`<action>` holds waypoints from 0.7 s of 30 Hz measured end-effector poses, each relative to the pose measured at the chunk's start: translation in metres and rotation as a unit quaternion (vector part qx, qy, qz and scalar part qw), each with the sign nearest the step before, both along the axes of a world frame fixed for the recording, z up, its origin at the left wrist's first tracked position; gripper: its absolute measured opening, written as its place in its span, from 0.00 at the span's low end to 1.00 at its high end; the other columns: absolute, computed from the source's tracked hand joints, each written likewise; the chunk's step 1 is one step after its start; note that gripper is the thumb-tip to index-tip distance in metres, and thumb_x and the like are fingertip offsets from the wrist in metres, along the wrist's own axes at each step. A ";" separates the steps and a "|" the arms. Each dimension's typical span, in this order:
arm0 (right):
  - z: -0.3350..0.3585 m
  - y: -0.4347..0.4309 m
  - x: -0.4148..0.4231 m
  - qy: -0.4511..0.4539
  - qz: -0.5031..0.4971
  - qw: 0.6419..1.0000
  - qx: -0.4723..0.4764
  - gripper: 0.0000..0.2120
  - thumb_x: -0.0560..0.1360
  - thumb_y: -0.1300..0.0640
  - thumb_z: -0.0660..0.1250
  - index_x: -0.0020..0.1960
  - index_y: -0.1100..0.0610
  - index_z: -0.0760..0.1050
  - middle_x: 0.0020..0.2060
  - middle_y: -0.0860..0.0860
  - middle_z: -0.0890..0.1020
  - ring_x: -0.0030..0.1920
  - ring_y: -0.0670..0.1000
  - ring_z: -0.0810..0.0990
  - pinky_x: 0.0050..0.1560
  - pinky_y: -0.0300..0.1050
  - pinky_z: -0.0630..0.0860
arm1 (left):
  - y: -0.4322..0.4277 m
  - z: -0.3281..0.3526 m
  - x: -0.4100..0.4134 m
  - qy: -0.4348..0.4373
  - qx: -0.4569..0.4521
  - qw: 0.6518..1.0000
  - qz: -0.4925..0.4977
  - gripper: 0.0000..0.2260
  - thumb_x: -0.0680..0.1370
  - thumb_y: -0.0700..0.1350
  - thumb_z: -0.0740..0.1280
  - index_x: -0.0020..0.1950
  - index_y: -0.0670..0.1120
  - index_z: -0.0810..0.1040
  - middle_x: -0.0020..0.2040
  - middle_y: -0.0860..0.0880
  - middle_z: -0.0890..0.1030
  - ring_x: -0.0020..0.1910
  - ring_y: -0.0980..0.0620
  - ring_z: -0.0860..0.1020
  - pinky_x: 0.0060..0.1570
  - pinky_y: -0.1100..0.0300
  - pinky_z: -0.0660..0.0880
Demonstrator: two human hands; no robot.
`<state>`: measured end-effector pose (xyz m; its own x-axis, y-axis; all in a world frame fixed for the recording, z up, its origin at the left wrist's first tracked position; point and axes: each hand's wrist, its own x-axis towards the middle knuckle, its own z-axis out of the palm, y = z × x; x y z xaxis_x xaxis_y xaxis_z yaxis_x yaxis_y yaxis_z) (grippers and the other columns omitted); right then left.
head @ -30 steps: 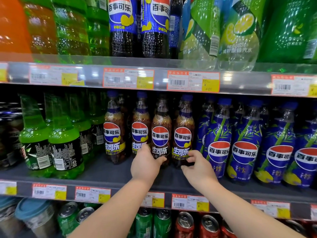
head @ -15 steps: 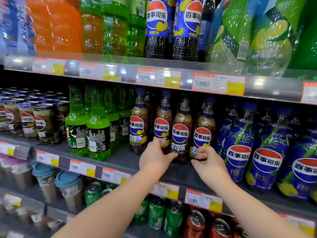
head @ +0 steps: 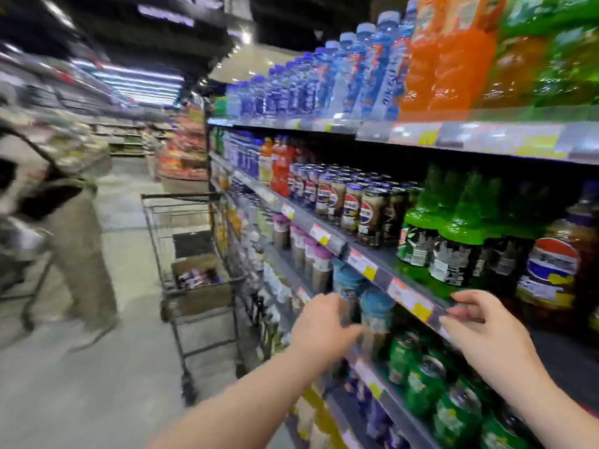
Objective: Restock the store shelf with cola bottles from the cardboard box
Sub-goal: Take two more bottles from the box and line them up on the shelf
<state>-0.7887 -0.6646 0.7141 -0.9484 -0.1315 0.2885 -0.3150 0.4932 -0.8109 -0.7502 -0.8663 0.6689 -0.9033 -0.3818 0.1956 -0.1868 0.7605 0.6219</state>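
The view is blurred and faces left down the aisle. A brown cola bottle (head: 552, 270) with a red, white and blue label stands at the right end of the middle shelf (head: 366, 265). My left hand (head: 324, 322) hovers in front of the shelf edge, fingers apart, holding nothing. My right hand (head: 486, 332) is also empty, fingers spread, just below the shelf lip near the green bottles (head: 453, 244). A shopping cart (head: 194, 254) stands in the aisle to the left with a cardboard box (head: 197, 270) inside it; small dark bottles show in the box.
Another person (head: 64, 205) in beige trousers walks on the left with another cart. Cola cans (head: 350, 202) fill the middle shelf further along. Green cans (head: 428, 384) sit on the shelf below. Water and orange bottles line the top shelf.
My head has swung left toward the aisle and the cart. Both hands have come off the cola bottles and drawn back from the shelf, now empty.
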 end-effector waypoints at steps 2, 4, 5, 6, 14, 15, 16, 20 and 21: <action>-0.009 -0.039 -0.002 -0.017 0.052 0.999 0.003 0.13 0.71 0.65 0.69 0.50 0.53 0.71 0.42 0.52 0.78 0.41 0.55 0.78 0.31 0.34 0.72 | -0.038 -0.010 0.021 -0.032 -0.002 0.998 0.056 0.21 0.69 0.60 0.68 0.54 0.48 0.72 0.56 0.47 0.76 0.58 0.45 0.75 0.55 0.52 0.73; -0.019 -0.077 -0.006 -0.051 0.093 0.994 -0.003 0.13 0.70 0.69 0.69 0.50 0.57 0.71 0.41 0.54 0.77 0.41 0.57 0.76 0.33 0.25 0.70 | -0.076 -0.018 0.041 -0.063 0.003 0.992 0.105 0.17 0.69 0.60 0.68 0.50 0.50 0.71 0.56 0.47 0.75 0.58 0.45 0.75 0.53 0.52 0.72; -0.024 -0.097 -0.008 -0.063 0.106 0.992 -0.006 0.13 0.70 0.70 0.69 0.50 0.57 0.71 0.41 0.56 0.77 0.41 0.57 0.76 0.36 0.23 0.70 | -0.094 -0.021 0.049 -0.078 0.006 0.989 0.127 0.16 0.69 0.60 0.68 0.48 0.51 0.70 0.56 0.47 0.75 0.58 0.45 0.75 0.52 0.53 0.72; -0.030 -0.116 -0.010 -0.070 0.124 0.990 0.001 0.14 0.69 0.69 0.70 0.48 0.55 0.73 0.41 0.57 0.78 0.39 0.56 0.77 0.38 0.23 0.69 | -0.113 -0.025 0.057 -0.091 0.007 0.985 0.144 0.16 0.69 0.60 0.68 0.46 0.52 0.68 0.56 0.47 0.75 0.58 0.45 0.74 0.52 0.52 0.72; -0.067 -0.277 -0.020 -0.114 0.196 0.972 0.064 0.16 0.65 0.67 0.74 0.44 0.51 0.74 0.42 0.57 0.80 0.32 0.25 0.73 0.38 0.16 0.64 | -0.269 -0.062 0.097 -0.136 0.052 0.965 0.218 0.17 0.68 0.59 0.68 0.50 0.53 0.70 0.58 0.48 0.73 0.60 0.47 0.71 0.58 0.54 0.70; -0.070 -0.301 -0.023 -0.115 0.192 0.972 0.069 0.17 0.62 0.68 0.76 0.44 0.52 0.76 0.39 0.57 0.80 0.30 0.27 0.75 0.38 0.17 0.65 | -0.289 -0.064 0.098 -0.140 0.056 0.963 0.222 0.16 0.69 0.58 0.68 0.49 0.53 0.69 0.58 0.48 0.72 0.60 0.48 0.71 0.57 0.55 0.69; -0.070 -0.324 -0.024 -0.126 0.199 0.968 0.085 0.20 0.58 0.67 0.79 0.45 0.55 0.77 0.37 0.57 0.80 0.28 0.32 0.76 0.38 0.20 0.67 | -0.309 -0.067 0.099 -0.144 0.056 0.962 0.225 0.16 0.69 0.58 0.68 0.49 0.53 0.68 0.59 0.49 0.72 0.60 0.49 0.71 0.57 0.55 0.69; -0.079 -0.413 -0.027 -0.133 0.226 0.956 0.133 0.20 0.62 0.60 0.77 0.50 0.55 0.74 0.43 0.55 0.79 0.42 0.52 0.79 0.47 0.41 0.68 | -0.388 -0.078 0.094 -0.165 0.041 0.959 0.227 0.17 0.69 0.58 0.69 0.50 0.53 0.69 0.58 0.49 0.73 0.58 0.48 0.72 0.57 0.55 0.70; -0.083 -0.431 -0.031 -0.127 0.224 0.956 0.139 0.15 0.67 0.59 0.73 0.51 0.53 0.73 0.44 0.53 0.79 0.45 0.54 0.78 0.49 0.44 0.68 | -0.405 -0.081 0.091 -0.172 0.035 0.958 0.228 0.17 0.69 0.58 0.69 0.52 0.52 0.70 0.58 0.48 0.73 0.58 0.48 0.73 0.57 0.55 0.71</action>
<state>-0.8195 -1.0957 0.6309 -0.8140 -0.5789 -0.0490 -0.3554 0.5630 -0.7461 -0.6595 -1.2709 0.5880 -0.6465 -0.7528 -0.1239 -0.6917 0.5098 0.5116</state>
